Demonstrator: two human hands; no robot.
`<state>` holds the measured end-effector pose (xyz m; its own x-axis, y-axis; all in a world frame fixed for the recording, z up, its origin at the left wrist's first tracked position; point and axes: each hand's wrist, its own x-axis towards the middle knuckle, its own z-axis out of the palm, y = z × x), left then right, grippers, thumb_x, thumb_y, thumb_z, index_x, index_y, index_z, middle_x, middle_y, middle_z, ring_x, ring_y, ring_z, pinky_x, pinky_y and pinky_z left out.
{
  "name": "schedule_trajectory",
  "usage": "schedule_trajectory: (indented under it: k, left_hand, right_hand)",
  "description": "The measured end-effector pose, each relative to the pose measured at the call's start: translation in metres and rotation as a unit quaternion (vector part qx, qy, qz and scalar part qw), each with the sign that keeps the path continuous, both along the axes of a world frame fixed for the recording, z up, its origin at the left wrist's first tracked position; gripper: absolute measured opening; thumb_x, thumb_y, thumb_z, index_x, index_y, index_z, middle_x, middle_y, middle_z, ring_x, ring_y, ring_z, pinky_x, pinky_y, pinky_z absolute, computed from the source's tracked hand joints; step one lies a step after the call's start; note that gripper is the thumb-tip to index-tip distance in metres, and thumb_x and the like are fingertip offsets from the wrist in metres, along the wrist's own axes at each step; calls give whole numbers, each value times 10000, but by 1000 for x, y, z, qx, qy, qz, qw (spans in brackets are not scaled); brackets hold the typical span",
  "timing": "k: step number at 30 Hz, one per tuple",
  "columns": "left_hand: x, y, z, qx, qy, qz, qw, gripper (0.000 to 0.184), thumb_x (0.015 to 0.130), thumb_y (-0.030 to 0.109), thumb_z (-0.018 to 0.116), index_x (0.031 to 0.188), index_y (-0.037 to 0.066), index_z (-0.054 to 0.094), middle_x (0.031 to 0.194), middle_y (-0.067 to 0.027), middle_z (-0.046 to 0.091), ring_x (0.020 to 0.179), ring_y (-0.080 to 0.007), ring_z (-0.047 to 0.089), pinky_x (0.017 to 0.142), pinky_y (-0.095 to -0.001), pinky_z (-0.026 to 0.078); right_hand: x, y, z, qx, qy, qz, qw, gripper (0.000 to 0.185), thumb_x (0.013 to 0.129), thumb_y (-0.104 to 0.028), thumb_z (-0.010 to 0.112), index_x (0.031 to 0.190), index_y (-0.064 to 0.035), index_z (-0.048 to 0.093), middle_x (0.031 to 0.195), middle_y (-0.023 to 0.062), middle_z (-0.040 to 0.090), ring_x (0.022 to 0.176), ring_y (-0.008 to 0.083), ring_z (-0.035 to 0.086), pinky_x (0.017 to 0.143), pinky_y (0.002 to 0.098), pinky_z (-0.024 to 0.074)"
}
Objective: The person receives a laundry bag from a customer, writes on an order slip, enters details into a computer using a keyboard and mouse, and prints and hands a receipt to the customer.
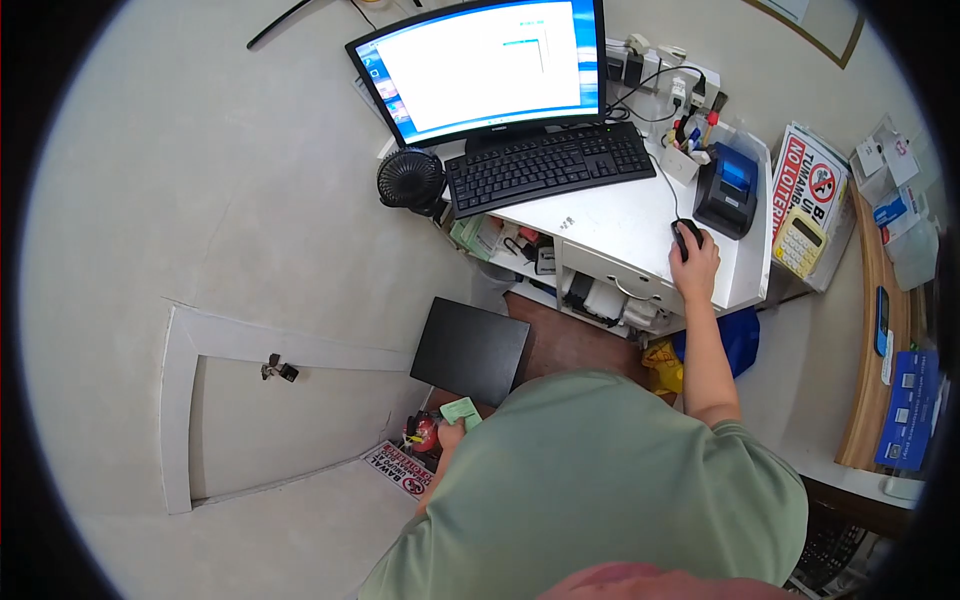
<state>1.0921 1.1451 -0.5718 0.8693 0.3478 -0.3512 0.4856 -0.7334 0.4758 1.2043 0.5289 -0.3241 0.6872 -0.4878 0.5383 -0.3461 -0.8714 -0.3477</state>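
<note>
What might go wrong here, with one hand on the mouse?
The green slip in the left hand is away from the desk, so it might fall if let go. The small fan at the desk's edge could get knocked. The mouse under the right hand has a cord beside the pen holder that might snag.

Desk (610, 220): 1 keyboard (550, 165), 1 mouse (684, 236).

The right sign (806, 185) reads "NO LOITERIN…", the left sign (399, 470) "BAWAL".
</note>
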Motion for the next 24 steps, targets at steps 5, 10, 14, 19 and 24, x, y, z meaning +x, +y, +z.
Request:
schedule_trajectory:
  k: [5,10,14,19,24]
  left_hand:
    - [-11,4,-1,-40,-18,17,999,415,811,288,722,999,-80,682,942,-281,704,925,-427,689,822,-469,527]
    - [-6,6,-4,-23,13,19,999,397,816,275,716,996,-77,687,944,-278,707,940,-414,692,834,-461,525]
    - [2,-6,17,-67,-3,37,997,360,822,264,709,998,-49,699,955,-248,720,945,-393,698,839,-444,524]
    - [8,-9,24,-102,-20,25,994,335,832,248,699,1024,-27,700,970,-225,728,937,-377,704,834,-438,526]
    - [8,-3,15,-75,-16,27,997,352,829,251,703,1039,-31,690,974,-229,726,934,-377,704,827,-440,529]
  right_hand:
    - [0,0,0,2,-4,4,1000,442,828,-214,681,1267,-256,656,1274,187,553,1121,379,547,958,487,439]
    - [0,1,1,5,-9,5,1000,443,824,-206,681,1264,-253,657,1265,187,556,1116,383,548,959,486,439]
    - [0,0,0,6,-6,6,1000,444,827,-218,675,1268,-259,649,1277,184,544,1132,380,537,957,489,432]
    - [1,-1,-2,14,-2,2,1000,449,834,-222,675,1280,-261,640,1289,191,534,1143,385,531,966,495,427]
    - [1,-1,0,21,8,-6,1000,447,844,-226,675,1288,-263,636,1296,194,528,1156,384,523,974,492,423]
